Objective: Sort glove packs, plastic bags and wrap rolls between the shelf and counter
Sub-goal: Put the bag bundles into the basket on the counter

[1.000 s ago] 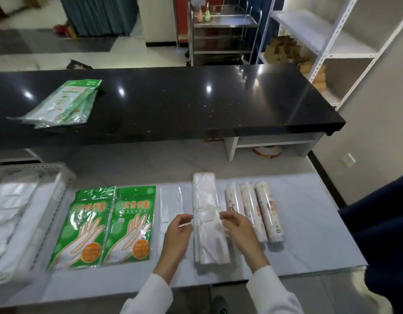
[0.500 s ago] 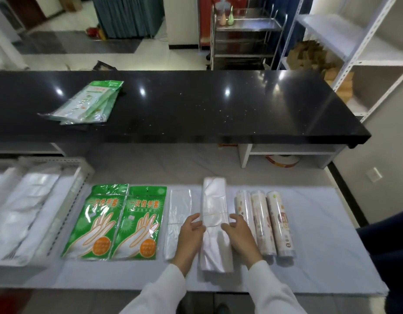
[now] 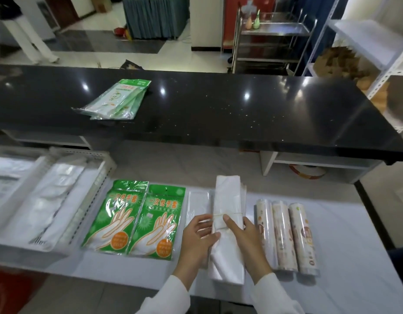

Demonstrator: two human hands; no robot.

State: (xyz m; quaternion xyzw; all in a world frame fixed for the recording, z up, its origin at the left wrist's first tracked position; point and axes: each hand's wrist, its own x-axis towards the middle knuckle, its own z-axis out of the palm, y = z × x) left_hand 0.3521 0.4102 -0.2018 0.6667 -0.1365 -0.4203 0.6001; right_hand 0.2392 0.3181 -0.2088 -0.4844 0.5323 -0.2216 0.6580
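Both hands are on the bag bundle [image 3: 227,225] now, a long stack of clear plastic bags tied across the middle with a thin band, lying lengthwise on the white counter [image 3: 345,254]. The left hand [image 3: 199,237] has it from the left side, thumb over the top, fingers curled around the edge: that grip is clamped on the bundle. The right hand [image 3: 243,239] comes in from the right, thumb laid on top near the band, fingers wrapped down the far side, grip closed on the same bundle. White sleeves show at both wrists.

Just left of the bundle, partly under the left hand, lies a flat clear bag pack [image 3: 197,206]. Further left, two green glove packs [image 3: 137,219] lie side by side, edges touching. To the right of the bundle, three wrap rolls [image 3: 286,236] lie parallel, packed close together, just beside the right hand.

At far left a white shelf tray [image 3: 98,177] holds more clear plastic packs [image 3: 51,200]. Beyond, on the black counter [image 3: 241,114], a small pile of glove packs [image 3: 118,100] lies at an angle, well apart from the hands.
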